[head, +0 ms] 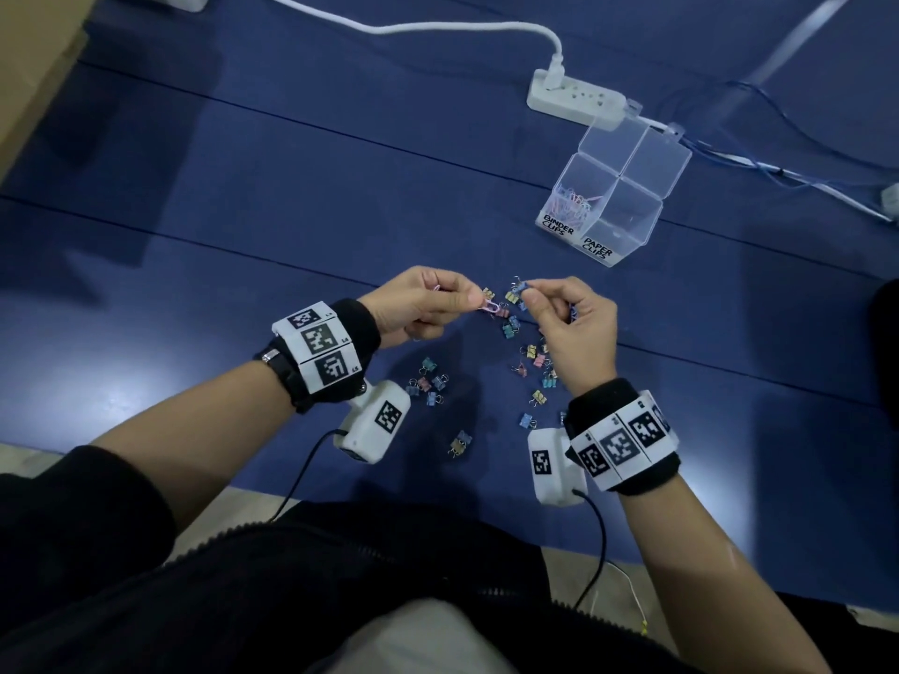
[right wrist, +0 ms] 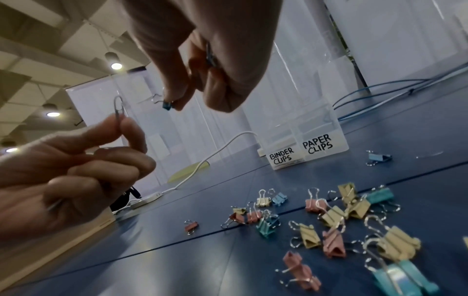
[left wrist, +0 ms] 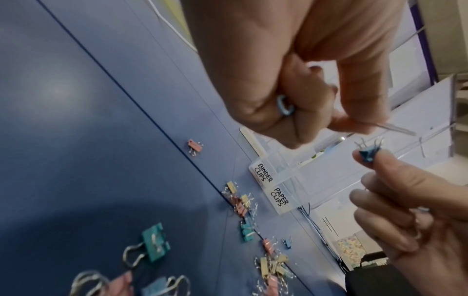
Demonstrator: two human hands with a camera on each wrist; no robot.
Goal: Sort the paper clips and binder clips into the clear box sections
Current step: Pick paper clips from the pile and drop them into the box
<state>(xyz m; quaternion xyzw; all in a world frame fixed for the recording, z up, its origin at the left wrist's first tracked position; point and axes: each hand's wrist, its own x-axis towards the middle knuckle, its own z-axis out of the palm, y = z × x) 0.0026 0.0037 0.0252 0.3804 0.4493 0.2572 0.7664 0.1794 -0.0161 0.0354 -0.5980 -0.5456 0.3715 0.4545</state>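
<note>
Over the blue table, my left hand (head: 479, 299) pinches a pink paper clip (head: 490, 306) between thumb and finger. In the left wrist view a light blue paper clip (left wrist: 284, 105) also sits inside its curled fingers. Just to the right, my right hand (head: 528, 291) pinches a small blue binder clip (head: 521, 286), seen too in the right wrist view (right wrist: 167, 105). Several pastel binder clips (head: 532, 355) lie scattered under and between both hands. The clear box (head: 637, 221) stands far right; pastel paper clips (head: 574, 201) fill the section labelled BINDER CLIPS, and the PAPER CLIPS section looks bare.
A white power strip (head: 576, 97) with its cord lies behind the box. Blue cables (head: 778, 172) run along the table at the far right. A cardboard sheet (head: 39, 65) fills the top left corner.
</note>
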